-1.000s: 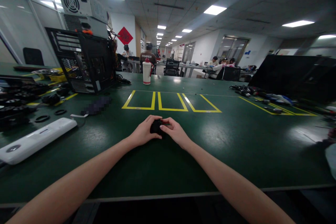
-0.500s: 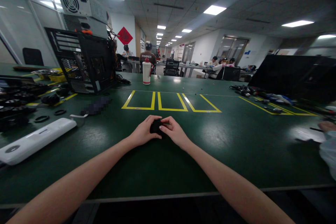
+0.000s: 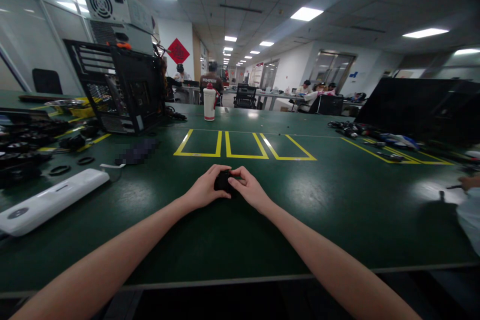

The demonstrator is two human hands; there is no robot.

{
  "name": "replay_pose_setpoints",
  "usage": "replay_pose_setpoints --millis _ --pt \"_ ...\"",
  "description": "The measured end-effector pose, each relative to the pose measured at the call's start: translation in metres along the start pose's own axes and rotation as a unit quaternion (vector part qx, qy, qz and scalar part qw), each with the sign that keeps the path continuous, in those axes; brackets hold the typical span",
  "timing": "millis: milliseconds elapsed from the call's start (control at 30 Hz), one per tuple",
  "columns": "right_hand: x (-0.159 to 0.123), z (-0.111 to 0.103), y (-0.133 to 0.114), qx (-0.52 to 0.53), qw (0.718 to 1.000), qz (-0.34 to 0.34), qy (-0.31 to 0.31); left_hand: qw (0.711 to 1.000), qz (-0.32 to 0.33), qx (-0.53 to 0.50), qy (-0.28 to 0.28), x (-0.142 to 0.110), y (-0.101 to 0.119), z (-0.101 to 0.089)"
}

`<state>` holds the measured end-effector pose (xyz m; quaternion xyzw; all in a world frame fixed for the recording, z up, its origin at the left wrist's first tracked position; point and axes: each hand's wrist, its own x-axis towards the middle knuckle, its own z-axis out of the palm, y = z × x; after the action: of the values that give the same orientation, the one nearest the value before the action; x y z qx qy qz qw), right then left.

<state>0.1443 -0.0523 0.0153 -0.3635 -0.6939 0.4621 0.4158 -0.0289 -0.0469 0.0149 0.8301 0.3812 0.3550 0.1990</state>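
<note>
1. Cupping the small black part (image 3: 222,181) in the left hand (image 3: 202,187), with thumb at the near side and fingers over the far side, probably for a steady hold from both edges.
2. Gripping the same part from the other side with the right hand (image 3: 252,191), using just thumb and fingertips, a pinch apparently suited to fine handling.
3. Holding everything centrally, short of the yellow tape outlines (image 3: 198,155), likely for easy reach with both forearms low over the table (image 3: 221,240). Impossible to tell: contact with the table or a slight lift.
4. Leaving the white elongated device (image 3: 56,200) and black rings (image 3: 60,170) off to the left, well apart from both hands.
5. Having the white bottle (image 3: 209,105) upright beyond the tape, seemingly out of the way of both arms.
</note>
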Motion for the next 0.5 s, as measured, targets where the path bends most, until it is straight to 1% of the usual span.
replay_pose_setpoints --millis 133,333,500 --pt "0.0008 0.0 0.0001 0.003 1.0 -0.011 0.004 1.0 0.0 -0.001 0.002 0.0005 0.0009 0.0001" --pt "0.0015 -0.0009 0.0017 0.008 1.0 0.004 0.011 1.0 0.006 -0.001 0.003 0.0007 0.0021 -0.0003" --pt "0.0017 -0.0013 0.0049 0.031 0.999 0.004 -0.005 1.0 0.006 0.006 0.005 0.0008 0.0006 0.0005"
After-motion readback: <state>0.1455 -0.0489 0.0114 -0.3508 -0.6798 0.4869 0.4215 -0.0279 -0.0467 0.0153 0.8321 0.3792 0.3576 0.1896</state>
